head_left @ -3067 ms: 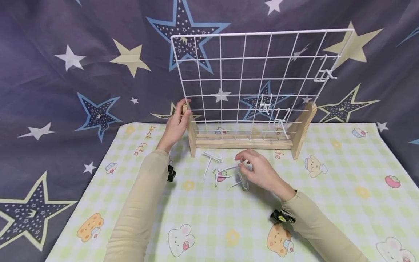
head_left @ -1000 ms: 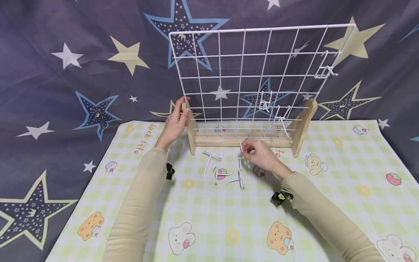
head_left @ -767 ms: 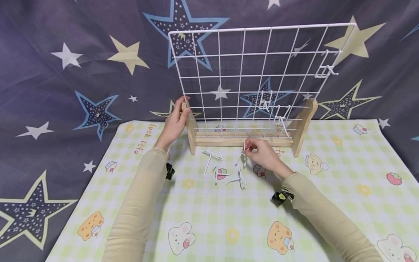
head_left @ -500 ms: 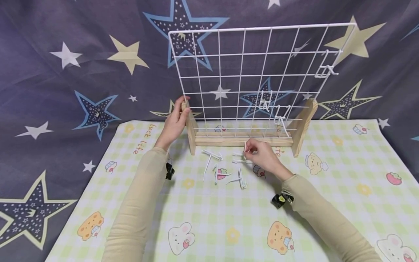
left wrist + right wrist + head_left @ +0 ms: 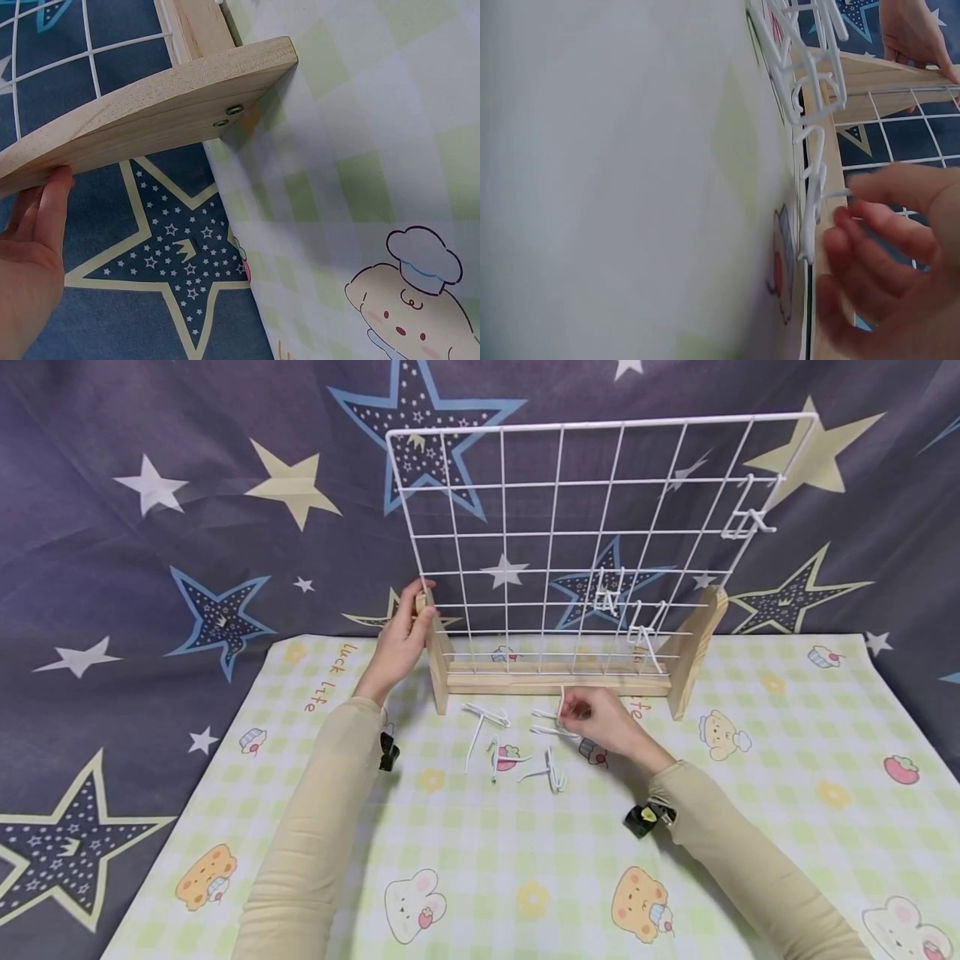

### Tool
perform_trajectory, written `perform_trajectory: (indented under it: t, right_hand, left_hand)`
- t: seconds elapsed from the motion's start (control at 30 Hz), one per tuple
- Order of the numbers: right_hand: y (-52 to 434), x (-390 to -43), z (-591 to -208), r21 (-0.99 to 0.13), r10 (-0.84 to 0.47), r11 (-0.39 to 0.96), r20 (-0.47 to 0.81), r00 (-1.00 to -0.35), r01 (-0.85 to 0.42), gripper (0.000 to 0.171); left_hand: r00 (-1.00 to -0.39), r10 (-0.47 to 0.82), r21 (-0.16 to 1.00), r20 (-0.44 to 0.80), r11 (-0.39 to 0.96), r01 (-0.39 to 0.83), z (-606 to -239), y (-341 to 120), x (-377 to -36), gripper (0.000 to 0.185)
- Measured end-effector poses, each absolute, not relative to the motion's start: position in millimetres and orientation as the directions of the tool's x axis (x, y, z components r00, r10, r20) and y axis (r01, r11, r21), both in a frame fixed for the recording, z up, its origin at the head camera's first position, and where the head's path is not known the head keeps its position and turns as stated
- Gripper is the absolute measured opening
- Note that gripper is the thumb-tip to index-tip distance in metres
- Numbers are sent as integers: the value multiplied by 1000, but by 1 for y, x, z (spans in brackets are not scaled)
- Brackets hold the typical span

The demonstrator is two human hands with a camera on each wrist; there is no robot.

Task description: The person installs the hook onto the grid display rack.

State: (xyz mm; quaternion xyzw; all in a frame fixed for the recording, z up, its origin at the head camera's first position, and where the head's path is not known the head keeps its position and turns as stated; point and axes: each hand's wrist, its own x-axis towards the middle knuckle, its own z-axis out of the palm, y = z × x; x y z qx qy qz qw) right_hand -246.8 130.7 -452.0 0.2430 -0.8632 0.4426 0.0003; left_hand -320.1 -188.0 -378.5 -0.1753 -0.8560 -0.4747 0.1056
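A white wire grid rack (image 5: 528, 535) stands upright in a wooden base (image 5: 558, 683). At its left side my left hand (image 5: 401, 639) grips the wooden side post (image 5: 150, 120), thumb in front; part of the fingers is hidden behind it. In front of the base, my right hand (image 5: 603, 720) pinches a white wire hook (image 5: 551, 731) by its stem, low over the table. The hook's prongs point left. In the right wrist view, the thumb and forefinger meet at the stem of the hook (image 5: 810, 210). More white hooks (image 5: 486, 727) lie just left and in front.
Three white hooks (image 5: 643, 631) hang on the right half of the grid. A checked cloth (image 5: 465, 843) with printed cartoon animals covers the table. Behind the rack is a dark curtain (image 5: 225, 485) with stars.
My right hand has picked one hook out of the group, drawn it back toward the base and turned it, prongs now leftward. It has sunk slightly. The left hand stays on the post.
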Motion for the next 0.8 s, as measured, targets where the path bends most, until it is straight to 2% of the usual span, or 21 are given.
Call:
perform_trajectory:
  t: [0.17, 0.8]
  right_hand:
    - [134, -249, -454, -746, -475, 517, 158, -866, -419, 16]
    - [134, -251, -458, -767, -502, 490, 141, -853, -415, 17]
  left_hand:
    - [-917, 202, 777, 345, 486, 400, -378, -188, -320, 44]
    - [-919, 206, 790, 337, 469, 395, -377, -188, -320, 43]
